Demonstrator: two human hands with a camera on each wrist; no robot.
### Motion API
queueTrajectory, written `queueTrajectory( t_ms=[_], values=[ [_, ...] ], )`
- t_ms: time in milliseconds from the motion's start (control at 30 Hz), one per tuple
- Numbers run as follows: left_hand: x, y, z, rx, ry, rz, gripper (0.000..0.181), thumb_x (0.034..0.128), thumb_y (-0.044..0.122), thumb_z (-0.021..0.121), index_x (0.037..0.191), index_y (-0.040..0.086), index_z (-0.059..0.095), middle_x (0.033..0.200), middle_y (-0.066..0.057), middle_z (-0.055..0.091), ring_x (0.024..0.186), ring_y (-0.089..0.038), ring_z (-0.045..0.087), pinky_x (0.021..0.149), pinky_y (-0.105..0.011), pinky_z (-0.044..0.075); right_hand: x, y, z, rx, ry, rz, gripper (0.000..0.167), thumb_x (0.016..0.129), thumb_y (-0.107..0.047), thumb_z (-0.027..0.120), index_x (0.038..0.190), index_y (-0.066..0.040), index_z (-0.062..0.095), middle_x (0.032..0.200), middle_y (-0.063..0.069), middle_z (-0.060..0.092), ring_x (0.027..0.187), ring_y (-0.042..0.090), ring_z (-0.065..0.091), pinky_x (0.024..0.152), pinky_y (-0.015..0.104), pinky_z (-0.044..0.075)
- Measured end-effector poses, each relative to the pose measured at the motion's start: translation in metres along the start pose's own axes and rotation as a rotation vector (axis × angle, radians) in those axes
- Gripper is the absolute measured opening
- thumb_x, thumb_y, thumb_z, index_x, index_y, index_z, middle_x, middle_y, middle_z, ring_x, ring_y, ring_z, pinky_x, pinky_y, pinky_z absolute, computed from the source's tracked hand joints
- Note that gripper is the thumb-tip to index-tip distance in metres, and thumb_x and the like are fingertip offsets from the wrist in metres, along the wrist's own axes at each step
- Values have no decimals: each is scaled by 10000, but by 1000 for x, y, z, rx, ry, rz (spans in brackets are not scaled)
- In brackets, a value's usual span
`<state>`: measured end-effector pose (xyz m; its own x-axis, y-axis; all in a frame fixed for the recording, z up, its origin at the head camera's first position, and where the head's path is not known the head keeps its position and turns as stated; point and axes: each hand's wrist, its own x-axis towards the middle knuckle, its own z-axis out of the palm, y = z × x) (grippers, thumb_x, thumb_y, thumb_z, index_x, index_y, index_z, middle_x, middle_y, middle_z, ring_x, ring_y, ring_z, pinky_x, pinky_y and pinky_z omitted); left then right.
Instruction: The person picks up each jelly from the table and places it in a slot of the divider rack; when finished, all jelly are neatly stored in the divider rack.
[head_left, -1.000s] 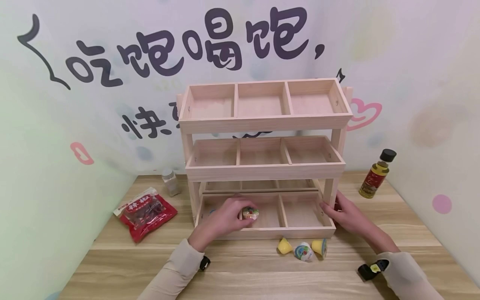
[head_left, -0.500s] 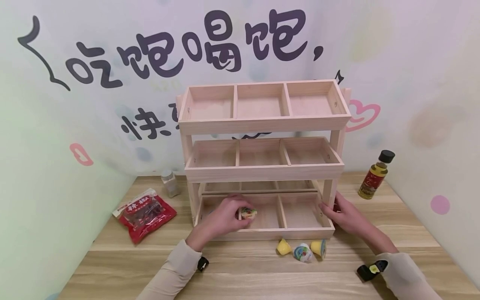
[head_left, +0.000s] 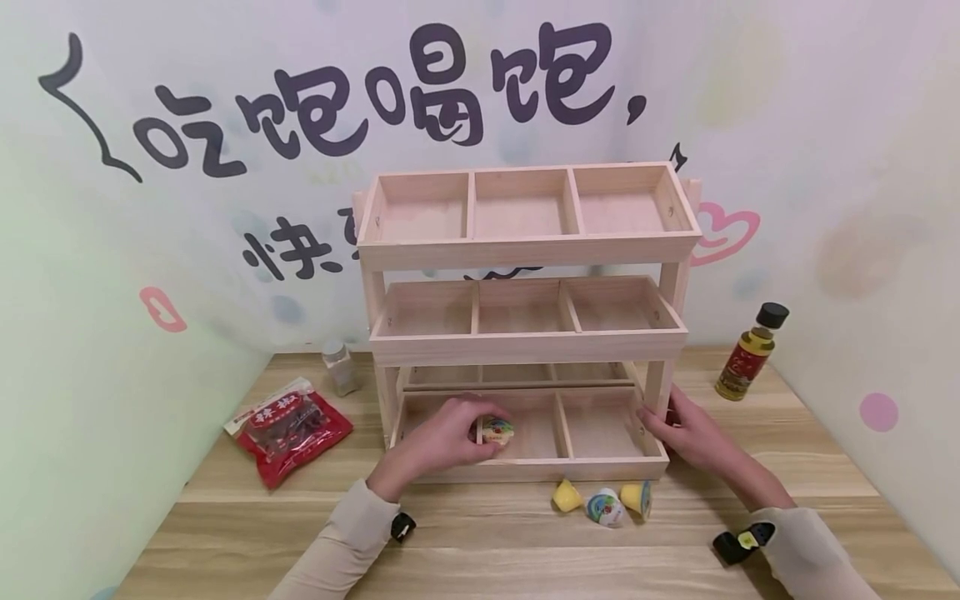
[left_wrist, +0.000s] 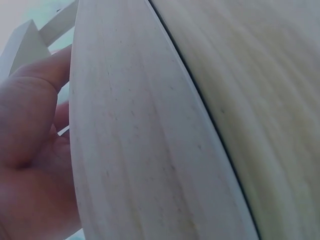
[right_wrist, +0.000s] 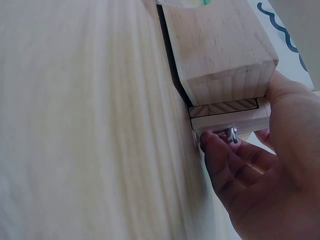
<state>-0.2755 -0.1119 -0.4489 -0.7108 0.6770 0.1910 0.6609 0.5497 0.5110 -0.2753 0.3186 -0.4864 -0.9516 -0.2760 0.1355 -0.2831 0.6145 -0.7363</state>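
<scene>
My left hand (head_left: 442,437) reaches over the front of the bottom tier of a wooden three-tier rack (head_left: 528,254). It pinches a small jelly cup (head_left: 497,431) with a printed lid between thumb and fingers, near the left divider. In the left wrist view, the tier's front board (left_wrist: 130,125) hides the fingertips and the cup; the thumb (left_wrist: 30,110) shows beside it. My right hand (head_left: 693,427) grips the rack's lower right side, thumb towards the front. In the right wrist view its fingers (right_wrist: 217,155) curl by a metal bolt (right_wrist: 232,135).
In front of the rack lie a yellow jelly cup (head_left: 567,496), a white one (head_left: 605,507) and another yellow one (head_left: 636,498). To the left are a red packet (head_left: 296,425) and a clear jar (head_left: 341,367). An oil bottle (head_left: 748,354) stands on the right.
My left hand has lowered slightly, and the lid of the jelly cup it holds has changed its tilt. The right hand keeps its hold on the rack.
</scene>
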Motion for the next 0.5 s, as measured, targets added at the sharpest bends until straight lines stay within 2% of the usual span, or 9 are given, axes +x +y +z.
queueTrajectory(
  t_ms=[300, 500],
  values=[
    [1, 4, -1, -40, -12, -57, 359, 953, 173, 835, 1299, 124, 751, 1243, -47, 775, 1051, -172, 712, 879, -285, 582, 0, 0, -1, 5, -11, 6, 749, 1114, -307, 626, 1691, -43, 228, 1527, 290, 525, 1112, 312, 647, 802, 277, 572],
    [1, 3, 0, -30, -5, -44, 348, 946, 144, 836, 1283, 110, 754, 1225, -55, 774, 1004, -168, 695, 827, -268, 563, 0, 1, 0, 4, -4, -2, 740, 1115, -299, 623, 1686, -34, 234, 1504, 289, 541, 1094, 301, 642, 795, 276, 569]
  ],
)
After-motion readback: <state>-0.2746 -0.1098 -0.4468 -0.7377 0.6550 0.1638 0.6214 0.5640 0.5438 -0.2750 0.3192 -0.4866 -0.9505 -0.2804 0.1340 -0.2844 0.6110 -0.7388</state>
